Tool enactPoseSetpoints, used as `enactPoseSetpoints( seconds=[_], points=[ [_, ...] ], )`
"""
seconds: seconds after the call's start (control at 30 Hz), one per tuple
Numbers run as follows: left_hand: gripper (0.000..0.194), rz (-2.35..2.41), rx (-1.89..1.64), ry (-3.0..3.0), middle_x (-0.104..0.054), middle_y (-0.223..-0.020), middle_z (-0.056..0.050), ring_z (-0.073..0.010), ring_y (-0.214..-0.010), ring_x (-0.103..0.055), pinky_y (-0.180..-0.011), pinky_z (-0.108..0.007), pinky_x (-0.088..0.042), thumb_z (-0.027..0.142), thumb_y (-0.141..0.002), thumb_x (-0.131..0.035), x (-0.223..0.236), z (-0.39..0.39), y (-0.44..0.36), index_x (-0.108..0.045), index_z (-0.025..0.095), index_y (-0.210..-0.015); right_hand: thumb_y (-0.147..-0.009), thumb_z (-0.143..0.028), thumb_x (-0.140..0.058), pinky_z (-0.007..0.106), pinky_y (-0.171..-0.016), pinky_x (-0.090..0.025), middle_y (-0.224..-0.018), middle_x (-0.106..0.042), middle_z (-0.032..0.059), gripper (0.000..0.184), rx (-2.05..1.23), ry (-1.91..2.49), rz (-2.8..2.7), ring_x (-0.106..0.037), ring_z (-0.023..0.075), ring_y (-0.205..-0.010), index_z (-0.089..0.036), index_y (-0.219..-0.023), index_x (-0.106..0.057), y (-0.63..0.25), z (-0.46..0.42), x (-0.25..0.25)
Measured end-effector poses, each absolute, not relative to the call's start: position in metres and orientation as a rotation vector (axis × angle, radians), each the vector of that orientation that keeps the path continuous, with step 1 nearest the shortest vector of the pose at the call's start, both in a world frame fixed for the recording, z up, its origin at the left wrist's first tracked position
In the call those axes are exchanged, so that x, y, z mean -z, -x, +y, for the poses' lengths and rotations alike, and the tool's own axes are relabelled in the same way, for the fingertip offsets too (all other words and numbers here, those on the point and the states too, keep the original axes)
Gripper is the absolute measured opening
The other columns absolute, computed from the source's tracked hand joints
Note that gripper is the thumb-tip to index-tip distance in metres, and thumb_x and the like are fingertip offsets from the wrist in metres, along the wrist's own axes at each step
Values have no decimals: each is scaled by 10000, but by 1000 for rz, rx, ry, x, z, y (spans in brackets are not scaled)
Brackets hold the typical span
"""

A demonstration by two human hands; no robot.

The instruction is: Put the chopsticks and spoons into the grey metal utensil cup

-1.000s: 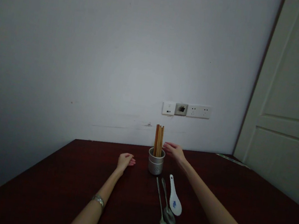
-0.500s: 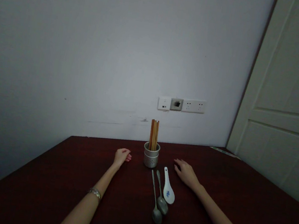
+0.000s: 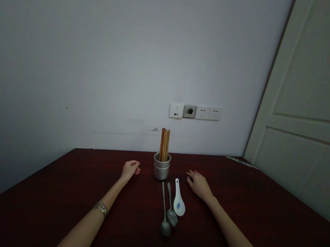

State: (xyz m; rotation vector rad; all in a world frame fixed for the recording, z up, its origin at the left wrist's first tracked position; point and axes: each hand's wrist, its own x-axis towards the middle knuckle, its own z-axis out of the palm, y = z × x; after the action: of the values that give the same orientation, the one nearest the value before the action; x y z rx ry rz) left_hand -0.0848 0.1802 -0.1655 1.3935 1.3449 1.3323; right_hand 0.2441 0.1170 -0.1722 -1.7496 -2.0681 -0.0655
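Observation:
On the dark red table, my left hand (image 3: 130, 170) rests on its side with its fingers curled in, and nothing shows in it. It lies left of a metal cup (image 3: 161, 171) that holds several upright wooden chopsticks (image 3: 164, 145). To the right of the cup, my right hand (image 3: 198, 184) lies palm down with fingers stretched out. Nearest to it is a white soup spoon (image 3: 179, 201) with a blue mark. Beside that lie a metal spoon (image 3: 171, 217) and a longer-handled metal spoon (image 3: 165, 228), bowls toward me. Neither hand touches the cup or the spoons.
Behind the table (image 3: 40, 200) stands a pale wall (image 3: 126, 52) with switches and sockets (image 3: 208, 113). A light panelled door (image 3: 316, 95) is at the right. A thin patterned strip (image 3: 242, 162) lies by the far right edge.
The whole view has shifted slightly, so everything appears a little further left and higher. Both hands, the cup and the spoons keep their places on the table.

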Motion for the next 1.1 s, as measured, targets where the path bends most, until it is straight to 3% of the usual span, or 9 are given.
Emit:
enactPoseSetpoints(
  seconds=[0.27, 0.57, 0.77, 0.97, 1.1],
  points=[
    [134, 1340, -1299, -1461, -561, -460, 10, -101, -396, -526, -407, -193, -404, 213, -678, -485, 166, 174, 85, -576, 116, -690, -818, -299, -357, 354, -963, -318, -1221, -515, 109, 401, 95, 1745, -2068, -417, 231, -1173, -150, -1115, -581, -244, 116, 172],
    [182, 1597, -980, -1961, -645, -733, -56, -151, -690, -600, -666, -247, -445, 207, -645, -534, 148, 136, 92, -603, 123, -792, -815, -292, -359, 353, -961, -324, -1221, -513, 113, 406, 101, 1753, -2068, -416, 238, -1173, -139, -1122, -577, -243, 116, 172],
    [287, 1304, -620, -2493, -610, -858, -44, -131, -699, -560, -641, -222, -438, 281, -688, -556, 128, 91, 80, -593, 151, -942, -816, -280, -355, 356, -956, -329, -1205, -525, 126, 405, 128, 1753, -2066, -434, 241, -1156, -131, -1118, -579, -242, 116, 174],
    [265, 1008, -465, -2948, -544, -1005, -35, -144, -882, -539, -724, -229, -429, 215, -779, -478, 115, 57, 41, -552, 213, -1034, -815, -280, -363, 345, -961, -326, -1202, -529, 122, 399, 113, 1750, -2061, -440, 230, -1153, -132, -1116, -580, -242, 113, 171],
    [231, 974, -394, -3098, -528, -988, -32, -135, -863, -538, -686, -215, -437, 190, -805, -443, 116, 51, 22, -553, 218, -1007, -812, -280, -374, 339, -963, -325, -1204, -530, 112, 389, 94, 1752, -2052, -447, 223, -1147, -141, -1108, -585, -241, 112, 169]
  ],
)
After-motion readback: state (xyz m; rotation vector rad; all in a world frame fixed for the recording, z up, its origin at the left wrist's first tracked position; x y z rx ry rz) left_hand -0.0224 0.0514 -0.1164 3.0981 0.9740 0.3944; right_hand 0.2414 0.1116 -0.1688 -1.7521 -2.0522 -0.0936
